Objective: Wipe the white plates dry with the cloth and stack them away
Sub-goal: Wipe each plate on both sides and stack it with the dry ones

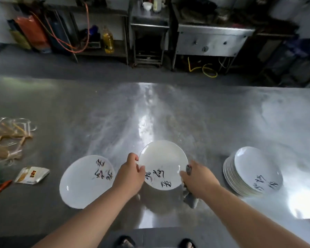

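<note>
Plate stack [252,171] sits on table [168,113], right of right hand [199,179]. Lone plate [82,183] lies left of left hand [131,176]. Third plate [162,161] raised between hands: left grips its rim, right pinches grey cloth [191,199] against opposite rim. Packet [31,175] far left.

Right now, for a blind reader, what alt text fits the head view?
The left hand and the right hand hold a white plate with black writing over a steel table; the right also grips a grey cloth. A second plate lies at the left; a stack of plates stands at the right.
</note>
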